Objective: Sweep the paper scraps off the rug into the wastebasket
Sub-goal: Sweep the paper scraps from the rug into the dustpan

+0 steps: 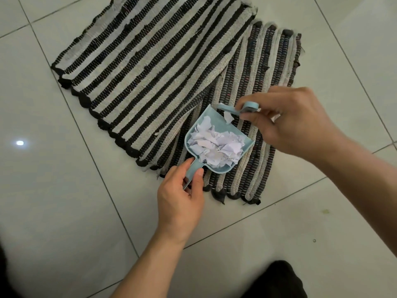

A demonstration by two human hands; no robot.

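Nearest, the left hand (180,196) pinches the thin handle of a small blue dustpan (217,145) between thumb and fingers. I think it holds the pan flat so nothing slides out. The pan is smooth plastic, wide at the far end and narrow at the handle. It sits on the near right part of the striped rug (150,67). Inside it lies a heap of paper scraps (217,145), white, thin and crinkly with torn edges.

A little farther, on the right, the right hand (290,119) has its fingers closed around a small blue brush (234,108). The brush touches one last scrap (228,117) at the pan's far edge, probably to push it in.

Beyond, the rug is bumpy and woven, with dark and pale stripes. It lies on shiny pale floor tiles (53,190). No wastebasket shows.
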